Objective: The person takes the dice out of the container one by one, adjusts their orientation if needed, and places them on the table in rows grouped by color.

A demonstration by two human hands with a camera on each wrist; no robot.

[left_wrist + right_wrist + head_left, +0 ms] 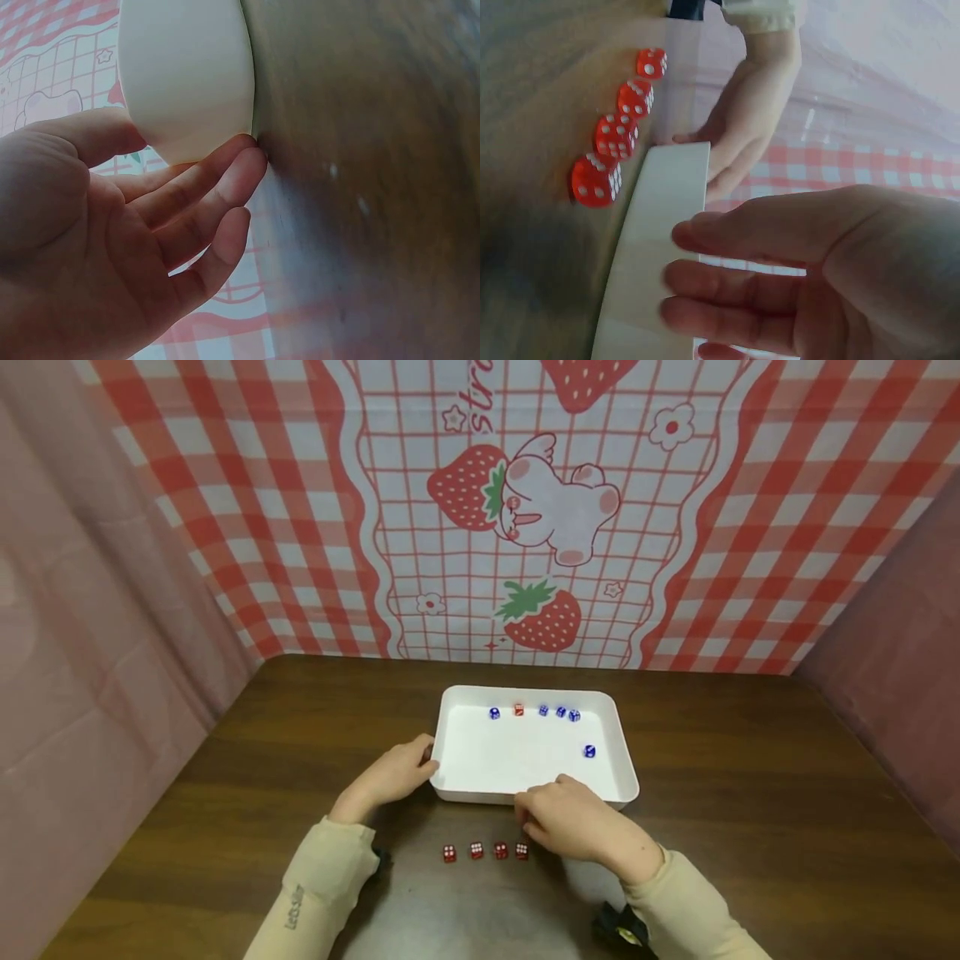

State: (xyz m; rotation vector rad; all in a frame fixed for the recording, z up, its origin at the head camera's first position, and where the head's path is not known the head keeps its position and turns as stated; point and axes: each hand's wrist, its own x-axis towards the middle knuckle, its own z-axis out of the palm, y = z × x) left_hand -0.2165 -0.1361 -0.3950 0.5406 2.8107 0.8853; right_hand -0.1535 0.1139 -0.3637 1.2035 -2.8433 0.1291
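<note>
A white tray (450, 700) lies on the dark wooden table (750, 793). Along its far wall sit several blue dice (561, 712) and one red die (518, 709); another blue die (589, 751) lies nearer the right wall. My left hand (393, 772) touches the tray's near left corner with straight fingers (225, 172) against the tray (187, 75). My right hand (558, 818) hovers at the tray's front wall (660, 247), its fingers (735, 240) relaxed and holding nothing. Just left of it, a row of red dice (485, 851) (619, 131) lines the table before the tray.
A red-checked strawberry cloth (525, 510) hangs behind the table and pink drapes (90, 635) close both sides. Bare tabletop lies left and right of the tray. The black wrist camera mount (618, 931) shows at my right sleeve.
</note>
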